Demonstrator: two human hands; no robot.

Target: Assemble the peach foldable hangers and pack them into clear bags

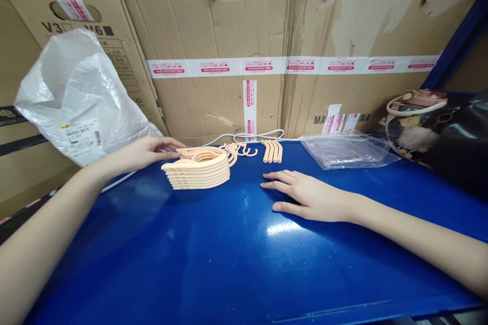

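Basically, main risk = the hanger stack [199,176] fanning out: lots of thin layers on a glossy blue table [160,264], so a lopsided push could slide the top ones off. L hand [153,150] is at the stack's left end, fingers half bent — can't tell if they actually grip, tips being partly hidden. R hand [309,195] lies palm down, fingers spread, right of the stack, holding nothing; a careless sweep fwd might scatter the curved pieces [271,152] beyond it. Hooks [231,148] are bunched — prob. tangle if one hanger's pulled alone.
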